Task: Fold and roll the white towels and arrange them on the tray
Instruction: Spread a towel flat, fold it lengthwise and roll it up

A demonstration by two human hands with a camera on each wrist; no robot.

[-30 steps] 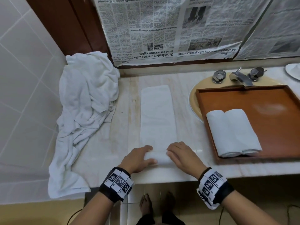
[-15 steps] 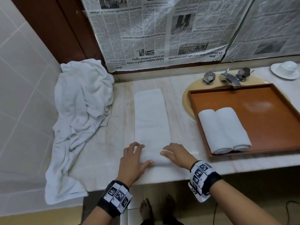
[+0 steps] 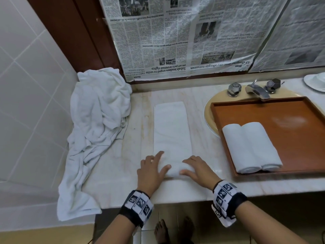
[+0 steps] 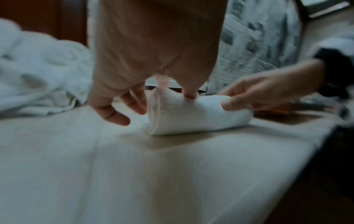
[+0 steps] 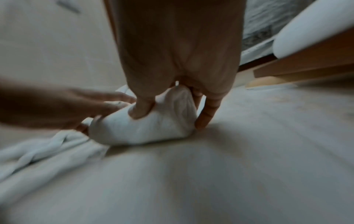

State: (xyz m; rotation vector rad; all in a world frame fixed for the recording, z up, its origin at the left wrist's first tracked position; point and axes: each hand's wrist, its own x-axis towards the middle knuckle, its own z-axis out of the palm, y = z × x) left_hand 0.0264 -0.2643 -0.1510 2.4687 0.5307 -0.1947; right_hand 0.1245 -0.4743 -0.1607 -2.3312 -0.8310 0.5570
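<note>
A long folded white terry towel (image 3: 171,131) lies flat on the pale marble worktop (image 3: 114,173), its near end rolled into a short cylinder. The left hand (image 3: 151,170) and the right hand (image 3: 197,169) hold that roll at either end, fingers (image 4: 188,94) curled over its top and thumbs pressed into its near side. Beyond the fingertips the unrolled strip stretches away. Right of the right hand's fingers, two rolled white towels (image 3: 251,147) lie side by side, touching, on the brown wooden tray (image 3: 290,110). Left of the left hand's fingers sits a crumpled heap of white towels (image 3: 95,124)
</note>
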